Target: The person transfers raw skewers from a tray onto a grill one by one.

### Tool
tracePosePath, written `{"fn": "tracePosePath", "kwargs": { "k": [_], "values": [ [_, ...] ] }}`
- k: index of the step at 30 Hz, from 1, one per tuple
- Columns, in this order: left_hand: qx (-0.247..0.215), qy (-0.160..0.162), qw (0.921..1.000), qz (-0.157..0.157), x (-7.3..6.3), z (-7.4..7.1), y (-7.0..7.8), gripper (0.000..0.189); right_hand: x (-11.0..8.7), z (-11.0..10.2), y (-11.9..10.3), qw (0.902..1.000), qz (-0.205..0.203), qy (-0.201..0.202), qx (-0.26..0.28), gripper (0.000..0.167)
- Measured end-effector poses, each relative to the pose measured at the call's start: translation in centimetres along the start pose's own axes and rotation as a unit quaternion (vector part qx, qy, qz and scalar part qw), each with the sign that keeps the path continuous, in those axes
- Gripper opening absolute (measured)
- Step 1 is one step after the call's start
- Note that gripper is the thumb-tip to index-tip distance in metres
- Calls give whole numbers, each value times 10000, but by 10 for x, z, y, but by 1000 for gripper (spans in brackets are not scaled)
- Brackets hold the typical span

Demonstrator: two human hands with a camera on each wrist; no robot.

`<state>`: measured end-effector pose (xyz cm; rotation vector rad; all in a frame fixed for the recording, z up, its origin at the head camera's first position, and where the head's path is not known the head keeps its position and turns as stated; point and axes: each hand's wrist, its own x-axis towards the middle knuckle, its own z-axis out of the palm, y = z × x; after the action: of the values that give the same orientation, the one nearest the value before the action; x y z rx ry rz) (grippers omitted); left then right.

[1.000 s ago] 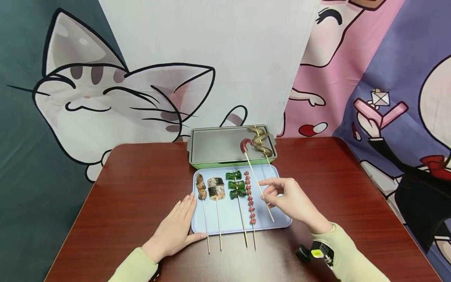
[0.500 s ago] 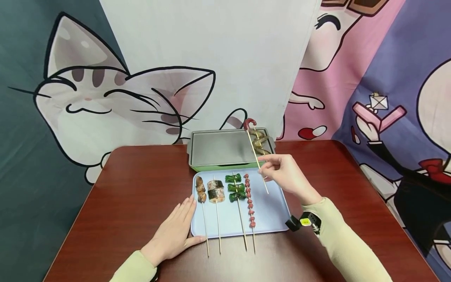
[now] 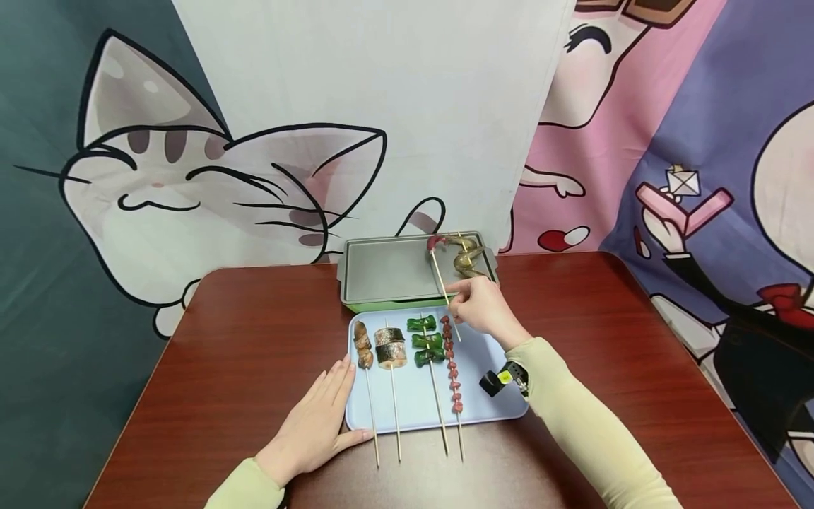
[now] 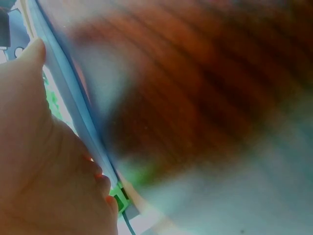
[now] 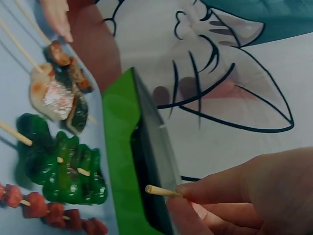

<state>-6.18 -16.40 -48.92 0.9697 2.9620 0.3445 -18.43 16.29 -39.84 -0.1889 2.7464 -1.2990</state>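
Note:
My right hand (image 3: 481, 305) pinches the stick of a skewer (image 3: 440, 274) whose tip carries a curled dark red piece. That tip overlaps the grey plate of a green tabletop grill (image 3: 388, 268), left of an olive-brown skewer (image 3: 469, 259) lying there. In the right wrist view, the stick's blunt end (image 5: 161, 191) sticks out from thumb and fingertips. My left hand (image 3: 316, 417) rests with straight fingers along the left edge of the light blue tray (image 3: 413, 406), its thumb at the front corner; the left wrist view shows this hand (image 4: 49, 152) against the tray's rim (image 4: 73, 93).
On the tray lie a brown meat skewer (image 3: 363, 345), a fish-piece skewer (image 3: 390, 348), a green pepper skewer (image 3: 427, 341) and one of small red pieces (image 3: 453, 375). Their sticks overhang the front rim. Behind the brown table (image 3: 242, 332) hang cartoon-printed cloths (image 3: 445, 106).
My right hand has carried the red-tipped skewer forward from over the tray, then left and lower, to over the grill plate. My left hand has stayed at the tray's edge.

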Motion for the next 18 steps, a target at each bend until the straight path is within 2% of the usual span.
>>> {"fn": "tracePosePath", "kwargs": {
  "k": [8, 18],
  "values": [
    [45, 19, 10000, -8, 0, 1, 0, 102, 2, 8, 6, 9989, 170, 181, -394, 37],
    [43, -22, 10000, -22, 1, 1, 0, 102, 5, 11, 8, 9980, 232, 331, -477, 32]
  ]
}}
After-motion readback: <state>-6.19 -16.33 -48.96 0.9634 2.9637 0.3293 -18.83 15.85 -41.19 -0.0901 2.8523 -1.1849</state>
